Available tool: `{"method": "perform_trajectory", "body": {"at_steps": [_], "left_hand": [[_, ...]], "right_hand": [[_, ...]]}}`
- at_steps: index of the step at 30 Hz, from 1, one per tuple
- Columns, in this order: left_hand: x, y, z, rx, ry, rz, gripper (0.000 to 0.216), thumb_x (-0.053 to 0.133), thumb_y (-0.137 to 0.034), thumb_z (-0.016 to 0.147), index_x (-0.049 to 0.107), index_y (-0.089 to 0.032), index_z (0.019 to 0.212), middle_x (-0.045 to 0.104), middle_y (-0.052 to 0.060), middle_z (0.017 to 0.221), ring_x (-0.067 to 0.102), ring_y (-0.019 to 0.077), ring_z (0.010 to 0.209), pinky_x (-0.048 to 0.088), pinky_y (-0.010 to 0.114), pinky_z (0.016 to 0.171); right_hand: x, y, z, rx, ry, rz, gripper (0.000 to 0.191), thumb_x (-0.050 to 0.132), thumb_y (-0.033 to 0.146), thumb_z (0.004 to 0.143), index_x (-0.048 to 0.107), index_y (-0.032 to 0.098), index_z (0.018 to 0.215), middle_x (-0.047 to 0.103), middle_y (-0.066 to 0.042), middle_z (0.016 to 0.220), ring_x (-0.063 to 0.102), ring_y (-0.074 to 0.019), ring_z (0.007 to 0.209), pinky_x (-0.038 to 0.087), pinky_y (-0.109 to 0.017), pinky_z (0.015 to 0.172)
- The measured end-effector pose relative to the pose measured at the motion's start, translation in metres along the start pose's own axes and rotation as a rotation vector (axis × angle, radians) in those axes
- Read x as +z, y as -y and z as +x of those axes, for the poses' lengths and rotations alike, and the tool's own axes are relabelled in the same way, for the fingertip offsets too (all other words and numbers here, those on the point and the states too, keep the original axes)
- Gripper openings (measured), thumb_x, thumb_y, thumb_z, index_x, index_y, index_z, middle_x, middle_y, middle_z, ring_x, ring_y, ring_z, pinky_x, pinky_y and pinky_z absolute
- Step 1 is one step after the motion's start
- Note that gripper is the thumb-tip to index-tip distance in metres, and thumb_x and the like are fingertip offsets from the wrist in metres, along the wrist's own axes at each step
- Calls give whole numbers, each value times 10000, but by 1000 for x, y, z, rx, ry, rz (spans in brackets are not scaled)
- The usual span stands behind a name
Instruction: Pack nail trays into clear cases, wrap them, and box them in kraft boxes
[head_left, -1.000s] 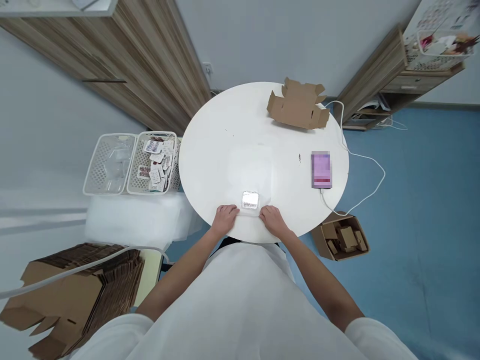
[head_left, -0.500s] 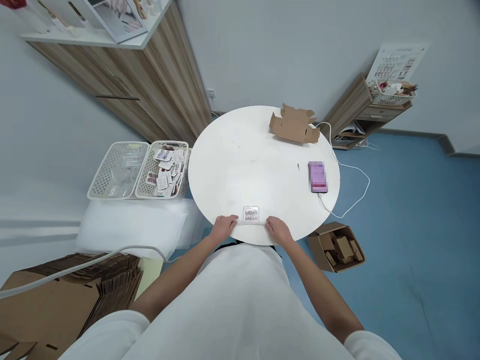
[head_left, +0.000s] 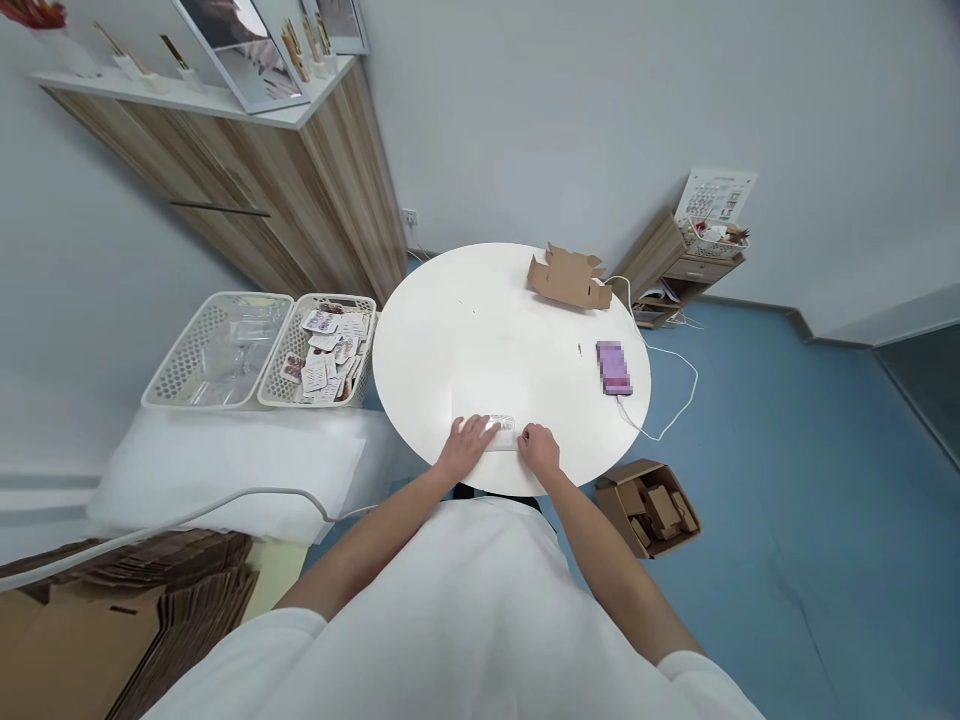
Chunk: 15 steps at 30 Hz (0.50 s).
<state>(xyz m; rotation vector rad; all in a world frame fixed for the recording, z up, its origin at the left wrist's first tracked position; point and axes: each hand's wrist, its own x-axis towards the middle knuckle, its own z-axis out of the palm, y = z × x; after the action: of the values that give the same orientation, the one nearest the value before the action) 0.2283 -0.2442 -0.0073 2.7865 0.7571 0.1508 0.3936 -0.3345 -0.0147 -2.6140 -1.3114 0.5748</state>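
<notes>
A small clear plastic case [head_left: 504, 432] with small pieces in it lies at the near edge of the white round table, partly under my left hand. Thin translucent sheet material [head_left: 480, 392] seems to lie around and beyond it, faint against the white top. Fingers spread, my left hand [head_left: 466, 445] rests flat on the case's left part. Just past its right end, my right hand [head_left: 540, 450] is closed, fingers curled down on the table; whatever they pinch is hidden.
A flattened cardboard box [head_left: 570, 277] lies at the table's far right, with a phone [head_left: 613, 368] on a white cable nearer. Left stand two baskets, one with clear plastic pieces [head_left: 225, 360], one with small cards [head_left: 326, 350]. A carton of cardboard pieces [head_left: 649, 508] sits on the floor.
Earlier both hands gripped the ends of a white strip in front of the case. Now my left hand lies spread on the case, and my right hand has come closer to its right end.
</notes>
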Motion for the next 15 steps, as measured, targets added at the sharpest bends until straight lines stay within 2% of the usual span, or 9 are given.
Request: {"method": "perform_trajectory", "body": {"at_steps": [1, 3, 6, 8, 11, 15], "left_hand": [[1, -3, 0, 69, 13, -1, 452, 358, -69, 770, 456, -270, 1163, 435, 53, 1306, 320, 216, 1248, 185, 435, 1015], [4, -7, -2, 111, 51, -9, 414, 397, -81, 736, 494, -254, 1099, 403, 53, 1334, 257, 225, 1285, 148, 457, 1030], [8, -9, -5, 57, 94, -25, 412, 456, -134, 703, 485, -233, 1102, 329, 79, 1383, 186, 254, 1311, 138, 487, 1027], [9, -8, -6, 33, 120, -35, 428, 497, -172, 691, 470, -230, 1115, 249, 86, 1422, 148, 273, 1320, 143, 495, 1021], [8, -5, 0, 21, 162, -31, 418, 568, -208, 664, 481, -226, 1073, 176, 91, 1447, 106, 298, 1325, 146, 512, 1009], [4, -3, 12, 52, 208, -9, 365, 602, -170, 662, 495, -220, 1007, 268, 96, 1409, 158, 281, 1314, 172, 495, 1002]], "right_hand": [[0, 1, -1, -3, -4, -8, 82, 431, 228, 793, 502, 204, 761, 561, -44, 802, 489, -179, 811, 310, -237, 539], [0, 1, -5, -23, -52, -4, 107, 426, 211, 788, 515, 201, 846, 570, -61, 861, 497, -192, 843, 350, -259, 592], [-1, -1, -13, -104, -238, 8, 266, 406, 136, 765, 483, 174, 1016, 527, -105, 1087, 465, -218, 1017, 374, -322, 774], [-2, -3, -18, -239, -281, -17, 298, 420, 118, 748, 480, 170, 1035, 459, -115, 1215, 389, -232, 1144, 318, -368, 896], [-2, -3, -19, -452, -121, -90, 272, 536, 204, 716, 499, 191, 985, 383, -105, 1320, 288, -266, 1241, 253, -425, 963], [-4, 1, -6, -484, 35, -147, 386, 663, 291, 628, 482, 192, 954, 277, -115, 1397, 236, -284, 1279, 270, -439, 957]]}}
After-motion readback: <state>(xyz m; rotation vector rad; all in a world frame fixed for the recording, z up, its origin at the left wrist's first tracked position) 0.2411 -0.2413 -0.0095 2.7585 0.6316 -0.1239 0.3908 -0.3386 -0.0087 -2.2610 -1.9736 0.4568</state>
